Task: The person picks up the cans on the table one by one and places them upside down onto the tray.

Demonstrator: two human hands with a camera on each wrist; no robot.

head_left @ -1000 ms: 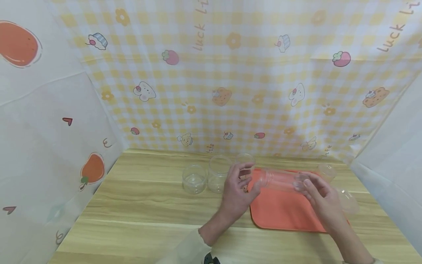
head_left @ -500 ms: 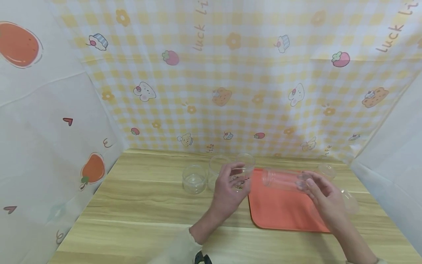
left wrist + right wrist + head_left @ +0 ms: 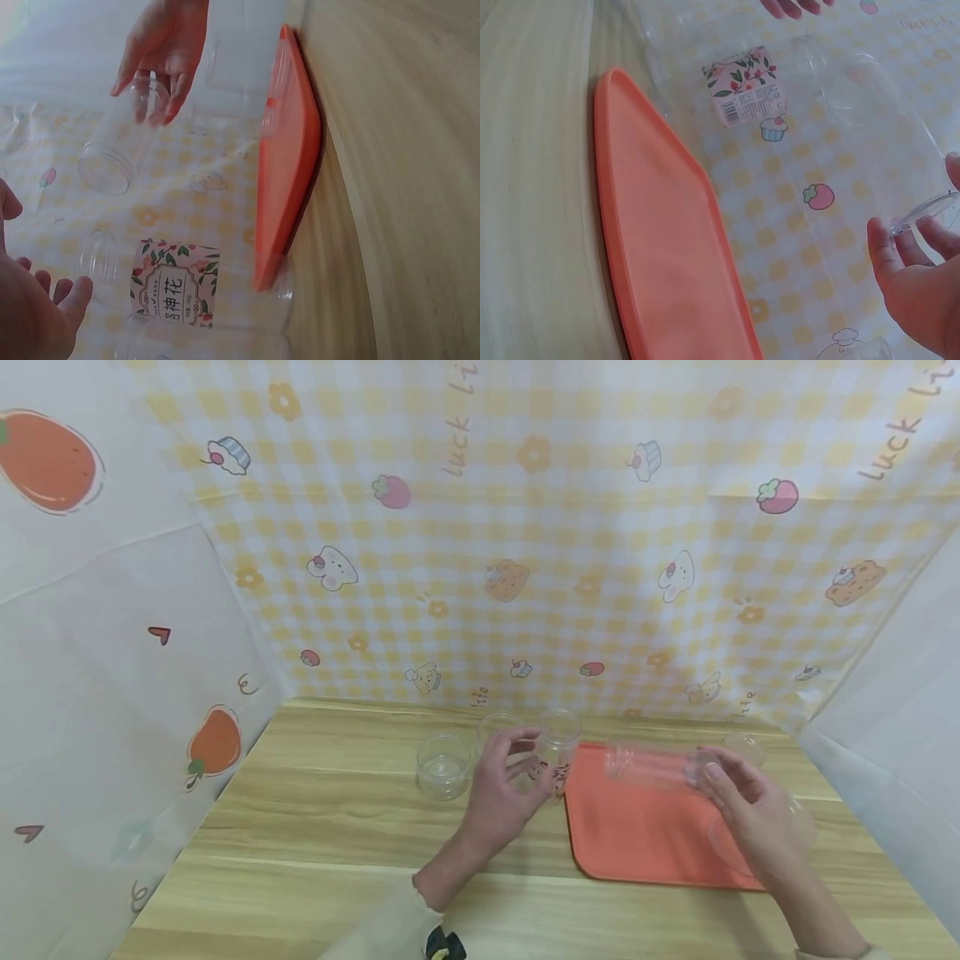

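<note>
My right hand (image 3: pixel 753 814) grips one end of a clear plastic jar (image 3: pixel 648 767), which lies sideways in the air over the orange tray (image 3: pixel 637 835). In the right wrist view, my thumb and fingers curl around that end of the jar (image 3: pixel 885 127). My left hand (image 3: pixel 498 797) holds nothing; its fingers are spread and loosely bent. It overlaps the upright jars in the head view, near one with a pink floral label (image 3: pixel 176 285). The left wrist view shows the held jar's threaded neck pointing toward my left side.
A short clear jar (image 3: pixel 444 772) stands left of the labelled jar. Another clear jar (image 3: pixel 495 727), partly behind my left hand, stands between them. Clear round pieces (image 3: pixel 801 827) lie around the tray's right side. A checked cloth (image 3: pixel 525 527) hangs behind the wooden table (image 3: pixel 300 835).
My left hand has moved left, away from the held jar's neck. The right hand has shifted slightly right with the jar.
</note>
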